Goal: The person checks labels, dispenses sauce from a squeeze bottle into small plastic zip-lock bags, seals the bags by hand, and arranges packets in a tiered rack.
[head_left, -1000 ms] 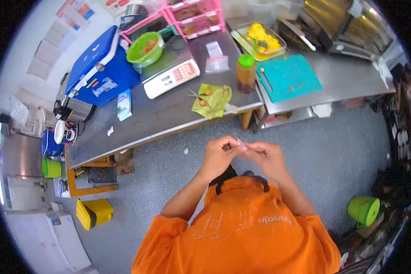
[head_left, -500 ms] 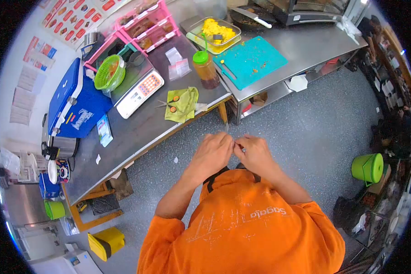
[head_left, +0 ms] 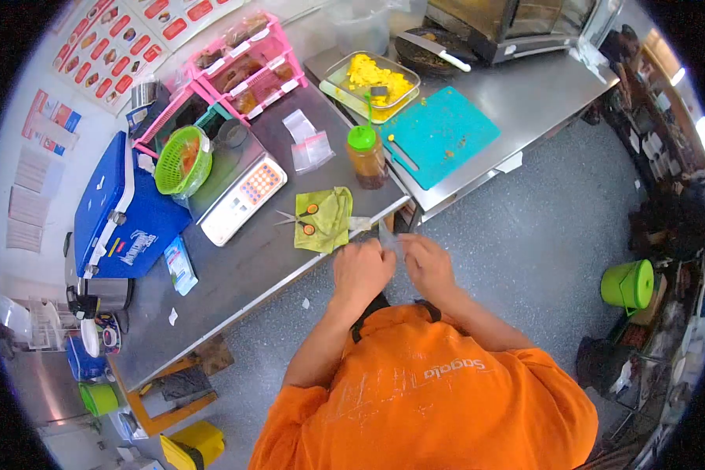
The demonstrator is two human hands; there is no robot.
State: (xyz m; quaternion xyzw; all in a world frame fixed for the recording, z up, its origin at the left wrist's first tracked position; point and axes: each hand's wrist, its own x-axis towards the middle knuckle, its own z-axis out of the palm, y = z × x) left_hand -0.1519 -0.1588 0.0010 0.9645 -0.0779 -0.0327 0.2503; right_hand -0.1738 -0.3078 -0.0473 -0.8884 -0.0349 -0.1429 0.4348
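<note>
A small clear plastic bag (head_left: 388, 239) is stretched between my two hands, just off the front corner of the dark table. My left hand (head_left: 363, 270) is closed on its left side, with the fingers curled in. On the other side, my right hand (head_left: 428, 266) pinches the bag's edge. Near them on the table lies a green cloth (head_left: 323, 220) with orange-handled scissors (head_left: 307, 220) on top. Behind the cloth are small clear bags (head_left: 310, 149), and a squeeze bottle (head_left: 366, 159) with a green lid stands at the table's right edge.
A white scale (head_left: 243, 197), a green basket (head_left: 184, 161) and a blue cooler (head_left: 129, 223) are on the left. To the right are a teal cutting board (head_left: 443, 135), a tray of yellow food (head_left: 374, 81) and a knife (head_left: 444, 54). A green bucket (head_left: 627, 284) stands on the floor.
The view has turned and moved nearer the table. My hands have drawn slightly apart, and more of the clear bag shows between them.
</note>
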